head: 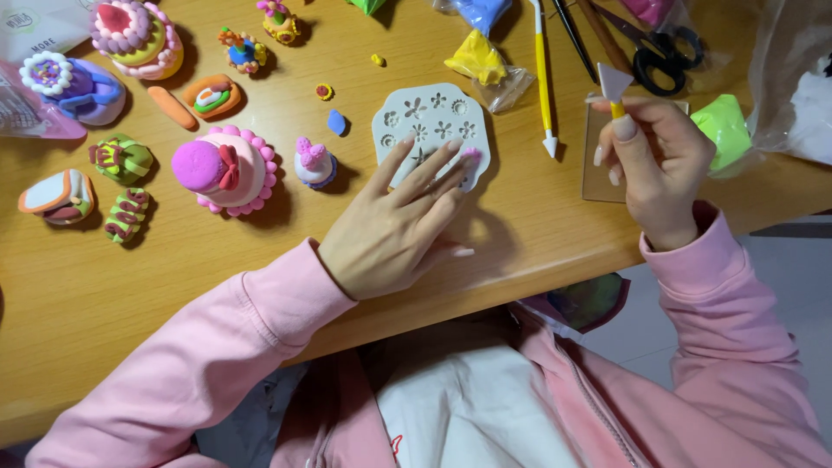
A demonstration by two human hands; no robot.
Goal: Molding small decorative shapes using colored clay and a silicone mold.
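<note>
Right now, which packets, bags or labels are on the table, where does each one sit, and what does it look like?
Clear plastic bag: far right edge, crinkled, see-through.
Printed white packet: top left corner, flat, pale.
Pink-tinted packet: left edge, glossy, partly cut off.
Small clear wrapper: top centre, beside the yellow clay lump.
Blue clay in clear wrap: top edge, partly out of view.
No screens or signs visible.

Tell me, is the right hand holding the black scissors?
No, the right hand grips a small yellow-handled sculpting tool; the scissors lie untouched on the table.
</note>
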